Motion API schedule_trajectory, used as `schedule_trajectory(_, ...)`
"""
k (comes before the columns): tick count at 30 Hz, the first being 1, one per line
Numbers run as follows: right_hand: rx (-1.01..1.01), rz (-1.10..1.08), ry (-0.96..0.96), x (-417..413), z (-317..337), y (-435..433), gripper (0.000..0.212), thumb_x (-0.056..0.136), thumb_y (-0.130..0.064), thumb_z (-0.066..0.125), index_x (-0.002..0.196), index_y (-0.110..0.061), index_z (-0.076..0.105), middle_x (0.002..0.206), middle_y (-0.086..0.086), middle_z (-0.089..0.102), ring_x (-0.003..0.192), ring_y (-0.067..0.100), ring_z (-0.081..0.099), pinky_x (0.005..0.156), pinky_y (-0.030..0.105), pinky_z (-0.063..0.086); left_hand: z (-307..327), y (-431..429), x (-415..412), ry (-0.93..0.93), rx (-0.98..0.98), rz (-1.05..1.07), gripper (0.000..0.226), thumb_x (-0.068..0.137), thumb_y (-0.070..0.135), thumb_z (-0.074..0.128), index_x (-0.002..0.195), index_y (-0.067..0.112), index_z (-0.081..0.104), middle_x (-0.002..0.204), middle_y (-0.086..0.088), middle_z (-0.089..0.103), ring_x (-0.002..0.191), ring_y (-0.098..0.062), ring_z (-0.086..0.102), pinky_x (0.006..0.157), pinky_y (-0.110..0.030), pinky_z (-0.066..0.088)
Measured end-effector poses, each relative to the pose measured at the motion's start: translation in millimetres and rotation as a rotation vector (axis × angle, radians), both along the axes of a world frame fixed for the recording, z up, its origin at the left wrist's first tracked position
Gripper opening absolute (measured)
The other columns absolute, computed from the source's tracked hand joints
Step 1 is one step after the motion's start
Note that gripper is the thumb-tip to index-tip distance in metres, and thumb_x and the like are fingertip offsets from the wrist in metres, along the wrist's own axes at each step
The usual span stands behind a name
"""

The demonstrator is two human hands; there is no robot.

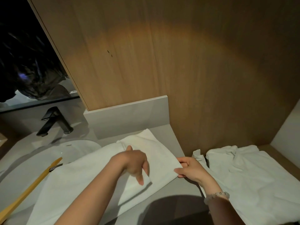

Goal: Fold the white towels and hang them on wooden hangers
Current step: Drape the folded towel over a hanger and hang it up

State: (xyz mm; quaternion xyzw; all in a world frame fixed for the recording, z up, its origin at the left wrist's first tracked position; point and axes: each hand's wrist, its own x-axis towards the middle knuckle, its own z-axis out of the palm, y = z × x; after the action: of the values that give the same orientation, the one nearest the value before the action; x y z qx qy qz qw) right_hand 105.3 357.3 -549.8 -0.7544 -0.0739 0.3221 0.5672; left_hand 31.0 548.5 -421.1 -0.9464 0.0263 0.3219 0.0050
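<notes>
Wood panelling backs a grey desk, with a white sink and black tap toward 9 o'clock.

1 white towel lies across the middle of the desk. It runs from the folded end near 12 o'clock down to 7 o'clock, where it drapes over the sink's edge.

The left hand rests on top of it at the centre. Its fingers are straight and point down onto the cloth, holding nothing. This looks like a pin to keep the layers from sliding.

The right hand, with a bead bracelet on its wrist, is at 3 o'clock of the left hand. Its fingers are narrowed in a pinch on the towel's right-hand folded edge, probably to square the fold or draw it over.

A wooden hanger lies across the sink at 8 o'clock, its near end just beside the towel's edge and within easy reach. Whether the 2 touch is unclear.

More white towels sit loosely piled at 4 o'clock, on a lower wooden ledge and apart from the 1 being worked on.

The folding seems to be mid-step, and nothing hangs on the hanger yet.
</notes>
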Motion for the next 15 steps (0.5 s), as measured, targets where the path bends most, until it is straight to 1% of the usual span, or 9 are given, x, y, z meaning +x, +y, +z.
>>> schedule_trajectory(2, 0.012, -0.016, -0.006, 0.0, -4.2, 0.4, 0.041, 0.082, 0.008, 0.063, 0.121, -0.003, 0.061, 0.105, 0.013, 0.070, 0.089, 0.021, 0.066, 0.066, 0.023, 0.053, 4.8, -1.3, 9.9, -0.096, -0.028, 0.018, 0.040, 0.075, 0.035, 0.076, 0.114, 0.030, 0.067, 0.086, 0.015, 0.057, 0.094, -0.011, 0.038, 0.098, -0.030, 0.018)
schedule_trajectory(4, 0.027, -0.027, -0.023, -0.7, -6.8, -0.4, 0.040, 0.081, 0.007, 0.064, 0.120, -0.004, 0.062, 0.104, 0.011, 0.071, 0.090, 0.022, 0.067, 0.066, 0.023, 0.053, 6.8, -5.9, 17.8, -0.176, -0.075, 0.022, 0.038, 0.075, 0.035, 0.076, 0.112, 0.031, 0.068, 0.082, 0.015, 0.053, 0.091, -0.010, 0.035, 0.089, -0.027, 0.020)
schedule_trajectory(6, 0.027, -0.040, -0.051, -2.4, -7.8, -0.5, 0.040, 0.081, 0.005, 0.066, 0.119, -0.007, 0.064, 0.105, 0.008, 0.071, 0.093, 0.021, 0.068, 0.068, 0.023, 0.054, 4.0, -12.3, 24.7, -0.211, -0.114, 0.013, 0.036, 0.076, 0.034, 0.076, 0.111, 0.030, 0.069, 0.084, 0.013, 0.053, 0.089, -0.010, 0.033, 0.085, -0.027, 0.019)
schedule_trajectory(9, 0.008, -0.052, -0.100, -6.2, -6.9, 0.3, 0.040, 0.081, -0.003, 0.070, 0.119, -0.011, 0.065, 0.108, 0.001, 0.071, 0.094, 0.016, 0.068, 0.071, 0.023, 0.056, -7.0, -22.9, 35.0, -0.242, -0.151, -0.072, 0.037, 0.073, 0.038, 0.077, 0.108, 0.030, 0.070, 0.095, 0.008, 0.062, 0.106, -0.013, 0.042, 0.087, -0.031, 0.020)
schedule_trajectory(10, 0.002, -0.055, -0.118, -7.4, -6.6, 0.3, 0.039, 0.080, -0.005, 0.071, 0.118, -0.014, 0.066, 0.106, 0.000, 0.072, 0.092, 0.014, 0.068, 0.071, 0.023, 0.057, -12.1, -26.6, 39.0, -0.256, -0.154, -0.097, 0.037, 0.073, 0.040, 0.076, 0.108, 0.030, 0.070, 0.099, 0.007, 0.064, 0.107, -0.013, 0.043, 0.088, -0.033, 0.021)
schedule_trajectory(12, -0.009, -0.052, -0.162, -9.5, -5.9, -0.2, 0.037, 0.078, -0.009, 0.073, 0.113, -0.019, 0.070, 0.096, -0.004, 0.074, 0.086, 0.012, 0.069, 0.075, 0.028, 0.058, -20.2, -36.3, 45.5, -0.279, -0.153, -0.147, 0.037, 0.074, 0.041, 0.075, 0.109, 0.028, 0.071, 0.102, 0.007, 0.064, 0.106, -0.014, 0.042, 0.086, -0.034, 0.021)
schedule_trajectory(15, -0.089, -0.007, -0.235, -11.2, -3.8, -3.9, 0.030, 0.073, -0.015, 0.072, 0.097, -0.034, 0.073, 0.085, -0.011, 0.074, 0.084, 0.011, 0.069, 0.082, 0.036, 0.057, -33.0, -52.5, 51.8, -0.293, -0.154, -0.201, 0.033, 0.079, 0.039, 0.071, 0.109, 0.027, 0.071, 0.105, 0.007, 0.063, 0.102, -0.014, 0.039, 0.081, -0.032, 0.018)
